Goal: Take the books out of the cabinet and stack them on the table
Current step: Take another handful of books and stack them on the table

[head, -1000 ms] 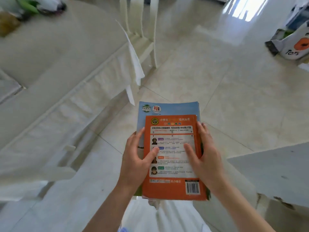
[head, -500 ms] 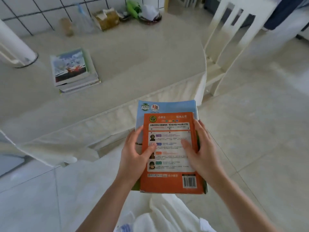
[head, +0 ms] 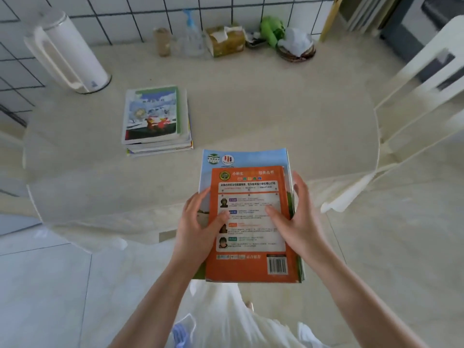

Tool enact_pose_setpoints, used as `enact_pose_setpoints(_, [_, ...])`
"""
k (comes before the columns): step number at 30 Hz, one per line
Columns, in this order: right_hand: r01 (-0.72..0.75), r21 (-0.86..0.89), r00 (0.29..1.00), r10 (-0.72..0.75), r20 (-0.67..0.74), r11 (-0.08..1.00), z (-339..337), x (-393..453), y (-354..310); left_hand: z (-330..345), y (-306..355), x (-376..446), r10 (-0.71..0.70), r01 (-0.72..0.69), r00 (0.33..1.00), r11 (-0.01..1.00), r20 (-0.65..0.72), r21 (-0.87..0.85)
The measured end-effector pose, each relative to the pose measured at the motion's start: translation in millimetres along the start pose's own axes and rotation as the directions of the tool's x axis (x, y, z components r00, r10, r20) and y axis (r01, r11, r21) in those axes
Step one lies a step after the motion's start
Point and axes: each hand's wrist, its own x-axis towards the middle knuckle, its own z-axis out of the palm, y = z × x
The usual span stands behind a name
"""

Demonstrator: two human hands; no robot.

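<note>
I hold a small pile of books in front of me, over the table's near edge. An orange book (head: 251, 217) lies on top, back cover up, with a larger blue book (head: 246, 159) under it. My left hand (head: 198, 227) grips the pile's left side, thumb on the orange cover. My right hand (head: 298, 219) grips the right side, thumb on the cover too. A stack of books (head: 155, 119) with a picture cover on top lies on the cream table (head: 276, 109), to the left and beyond the held pile. The cabinet is out of view.
A white kettle (head: 67, 54) stands at the table's back left. A tissue box (head: 224, 40), a clear bottle (head: 188, 38), a jar (head: 162, 41) and a small basket (head: 296, 50) line the tiled wall. A white chair (head: 421, 96) stands at the right.
My view has swung from the floor round to the table, which now fills the frame. Both hands keep the same hold on the pile, now carried over the table's edge.
</note>
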Motion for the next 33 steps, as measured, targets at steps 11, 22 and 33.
enact_pose_setpoints(11, [-0.456,0.310,0.890,0.439,0.127,0.834,34,123,-57,-47,12,137,0.044,-0.046,0.999,0.993,0.027,0.110])
enact_pose_setpoints(22, [-0.388,0.263,0.906,0.313,0.285,0.883,11,209,-55,-35,33,216,-0.185,0.188,0.971,0.982,0.152,-0.007])
enact_pose_setpoints(33, [-0.034,0.134,0.995,0.021,0.095,0.990,25,244,-30,-17,15,248,0.070,-0.066,0.997,0.978,-0.016,0.199])
